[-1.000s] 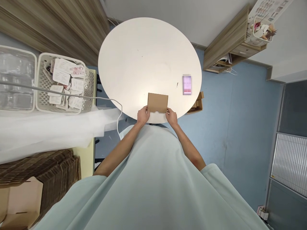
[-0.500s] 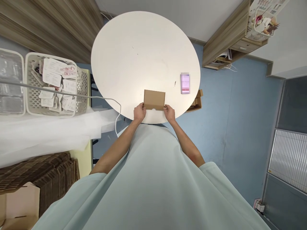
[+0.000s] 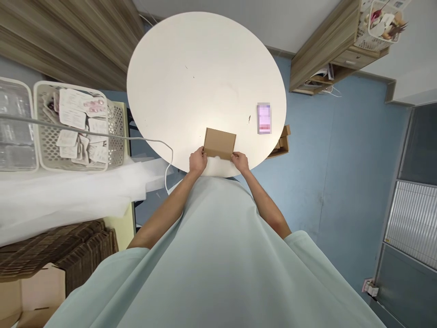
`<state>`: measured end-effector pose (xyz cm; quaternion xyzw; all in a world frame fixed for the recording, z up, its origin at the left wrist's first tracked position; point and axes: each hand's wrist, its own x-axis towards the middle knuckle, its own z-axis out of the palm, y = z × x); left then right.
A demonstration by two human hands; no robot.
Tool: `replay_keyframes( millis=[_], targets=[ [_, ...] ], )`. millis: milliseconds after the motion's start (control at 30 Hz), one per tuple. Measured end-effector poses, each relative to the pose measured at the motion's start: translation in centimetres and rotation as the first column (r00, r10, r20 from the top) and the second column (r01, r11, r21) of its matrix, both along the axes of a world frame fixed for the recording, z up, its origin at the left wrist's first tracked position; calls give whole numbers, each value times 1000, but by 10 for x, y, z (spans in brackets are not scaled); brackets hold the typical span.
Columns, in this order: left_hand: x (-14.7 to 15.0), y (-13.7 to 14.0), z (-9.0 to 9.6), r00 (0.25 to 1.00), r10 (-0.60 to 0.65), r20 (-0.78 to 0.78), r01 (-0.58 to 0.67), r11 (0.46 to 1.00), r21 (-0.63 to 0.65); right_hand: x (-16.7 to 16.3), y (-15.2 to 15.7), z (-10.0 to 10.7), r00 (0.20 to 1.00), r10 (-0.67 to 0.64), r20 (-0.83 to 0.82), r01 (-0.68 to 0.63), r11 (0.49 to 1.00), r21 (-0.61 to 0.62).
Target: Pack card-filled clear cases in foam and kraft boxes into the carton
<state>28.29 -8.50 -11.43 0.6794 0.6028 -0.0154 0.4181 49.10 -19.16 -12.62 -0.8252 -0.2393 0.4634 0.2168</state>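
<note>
A small brown cardboard box (image 3: 220,142) with its lid down lies near the front edge of the round white table (image 3: 205,59). My left hand (image 3: 198,161) is closed at the box's near left corner. At the near right corner, my right hand (image 3: 240,161) pinches the box between thumb and fingers. The box is turned slightly, its right side nearer to me. My palms hide the lower corners in part.
A phone (image 3: 264,118) lies on the table's right side. Left stand a white basket (image 3: 116,127) of small cards, white wrapping sheets (image 3: 68,196) and stacked brown cardboard (image 3: 85,246). A grey cable (image 3: 136,138) crosses to the table. An open carton (image 3: 282,145) sits below its right edge.
The box has turned slightly clockwise, its right side coming a little nearer to me. Both hands keep to its near corners; the right has shifted slightly inward. The view has moved a little.
</note>
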Motion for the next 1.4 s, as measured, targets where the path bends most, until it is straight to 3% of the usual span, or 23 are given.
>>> replay_keyframes(
  millis=[433, 733, 967, 1200, 1400],
  targets=[
    [-4, 0, -8, 998, 54, 37, -53, 998, -19, -8, 0, -2, 992, -36, -120, 33, 999, -29],
    [0, 4, -5, 999, 32, -14, -33, 998, -52, -12, 3, 9, 980, 156, 123, -149, 987, -69],
    [0, 8, -1, 1000, -6, -15, 5, 998, -64, -13, 1, 9, 997, 68, 45, -63, 993, -96],
    [-2, 14, -7, 1000, -10, 24, 11, 998, -60, -8, 0, 6, 989, 69, 128, -62, 996, -57],
    [-5, 22, -9, 998, -5, 67, 9, 998, -64, -6, 2, 6, 991, 42, 130, -55, 994, 92]
  ],
)
